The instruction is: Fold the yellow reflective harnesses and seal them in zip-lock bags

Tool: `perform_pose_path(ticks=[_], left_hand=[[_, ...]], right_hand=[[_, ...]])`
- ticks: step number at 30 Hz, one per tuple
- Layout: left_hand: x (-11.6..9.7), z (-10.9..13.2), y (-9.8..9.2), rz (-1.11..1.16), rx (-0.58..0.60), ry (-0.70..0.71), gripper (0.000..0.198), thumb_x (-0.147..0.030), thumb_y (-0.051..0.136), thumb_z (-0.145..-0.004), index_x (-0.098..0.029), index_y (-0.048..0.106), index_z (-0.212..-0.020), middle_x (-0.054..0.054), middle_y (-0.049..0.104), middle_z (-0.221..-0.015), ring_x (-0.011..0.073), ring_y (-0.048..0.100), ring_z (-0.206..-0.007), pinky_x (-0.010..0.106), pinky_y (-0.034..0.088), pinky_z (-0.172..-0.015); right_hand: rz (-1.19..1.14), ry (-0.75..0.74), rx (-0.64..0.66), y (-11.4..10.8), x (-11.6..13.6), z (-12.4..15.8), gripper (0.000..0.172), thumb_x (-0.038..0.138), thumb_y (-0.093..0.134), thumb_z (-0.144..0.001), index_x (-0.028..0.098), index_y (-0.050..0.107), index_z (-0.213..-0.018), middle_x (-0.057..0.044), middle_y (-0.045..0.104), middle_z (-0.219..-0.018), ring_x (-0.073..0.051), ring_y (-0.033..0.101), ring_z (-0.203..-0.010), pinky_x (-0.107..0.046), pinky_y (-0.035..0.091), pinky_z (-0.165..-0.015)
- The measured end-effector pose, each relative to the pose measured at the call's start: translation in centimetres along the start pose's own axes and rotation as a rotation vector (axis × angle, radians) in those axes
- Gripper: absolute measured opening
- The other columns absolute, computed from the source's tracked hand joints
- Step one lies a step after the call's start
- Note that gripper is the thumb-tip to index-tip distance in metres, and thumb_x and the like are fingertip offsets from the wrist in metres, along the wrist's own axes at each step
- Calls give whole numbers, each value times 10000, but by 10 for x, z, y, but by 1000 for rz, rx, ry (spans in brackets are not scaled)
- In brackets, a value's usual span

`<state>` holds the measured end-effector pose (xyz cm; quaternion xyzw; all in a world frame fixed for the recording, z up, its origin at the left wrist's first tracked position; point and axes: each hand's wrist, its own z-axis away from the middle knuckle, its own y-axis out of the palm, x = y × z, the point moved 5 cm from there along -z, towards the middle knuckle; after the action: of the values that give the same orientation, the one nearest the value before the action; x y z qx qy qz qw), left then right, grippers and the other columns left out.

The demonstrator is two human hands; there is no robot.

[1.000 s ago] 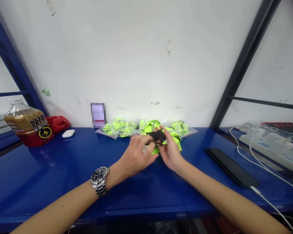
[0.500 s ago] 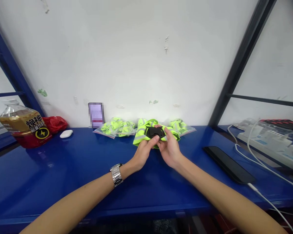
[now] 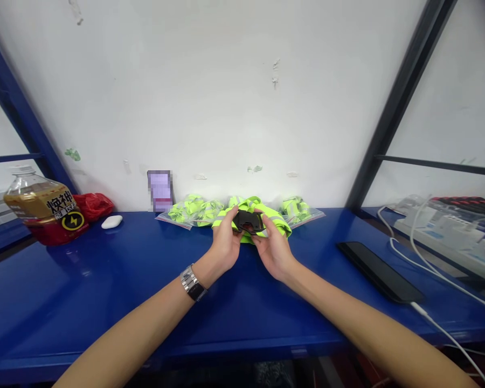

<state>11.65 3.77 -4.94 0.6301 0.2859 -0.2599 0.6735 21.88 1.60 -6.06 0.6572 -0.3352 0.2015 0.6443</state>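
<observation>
Blue bench (image 3: 84, 302) carries a bunched hi-vis vest (image 3: 275, 226) near its back edge. Left grip (image 3: 226, 245) and right grip (image 3: 272, 250) pinch its black buckle (image 3: 248, 221) from either side, long axis crosswise, both equally near.

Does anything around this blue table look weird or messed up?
The white wall looks damaged, with chipped, scuffed spots and a green smudge low on the left. The hi-vis reflective fabric is bunched up and unbagged, unlike the bagged bundles. The left hand and right hand hold a black buckle on it.
</observation>
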Motion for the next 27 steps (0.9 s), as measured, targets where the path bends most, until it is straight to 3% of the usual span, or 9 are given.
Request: perform_pose_path(ticks=[3,6,8,11,16,21,27], left_hand=[[6,14,5,-128,141,-126,358,-490,657,-759,-152,639,-874,39,665,-770,147,617,-661,262,506,-634],[18,25,-1,-409,121,-238,590,-696,532,-753,-116,632,-790,87,639,-676,193,616,-595,303,503,-552],[17,25,-4,-521,70,-132,572,-687,561,-738,-122,632,-785,56,604,-617,160,566,-510,272,458,-480],[9,21,-2,-450,74,85,398,-533,650,-750,-153,639,-867,4,583,-644,107,530,-520,219,442,-493],[13,18,-5,-351,46,-84,372,-529,620,-765,-168,572,-840,-25,510,-613,130,535,-492,248,429,-428],[5,19,-6,-408,62,191,376,-515,666,-748,-182,510,-674,-76,395,-465,68,418,-398,194,358,-414],[10,28,-8,-525,95,125,528,-656,575,-763,-210,454,-506,-76,291,-307,84,307,-262,229,266,-334]], right_hand=[[29,-57,2,-1,12,0,321,362,607,-795,214,638,-1078,-12,703,-1037,-175,649,-936,-276,526,-743],[87,-182,-44,-3,28,2,314,401,576,-801,213,660,-1038,-5,702,-1041,-172,637,-969,-267,507,-770],[82,-220,-43,-4,33,3,295,398,573,-800,203,673,-998,-5,694,-1067,-171,610,-1043,-258,488,-820],[5,-174,-9,-3,30,1,268,378,579,-801,204,672,-983,-2,687,-1078,-169,586,-1095,-265,471,-874],[-73,-147,-2,-2,28,-2,230,339,576,-816,188,675,-959,-9,690,-1042,-139,596,-1062,-230,465,-863],[-31,-234,-56,-2,35,-3,225,339,581,-813,165,674,-920,-28,694,-1009,-149,613,-1009,-240,488,-828],[-82,-207,-62,4,38,-3,218,348,592,-820,158,660,-903,-47,689,-976,-164,637,-946,-243,530,-713]])
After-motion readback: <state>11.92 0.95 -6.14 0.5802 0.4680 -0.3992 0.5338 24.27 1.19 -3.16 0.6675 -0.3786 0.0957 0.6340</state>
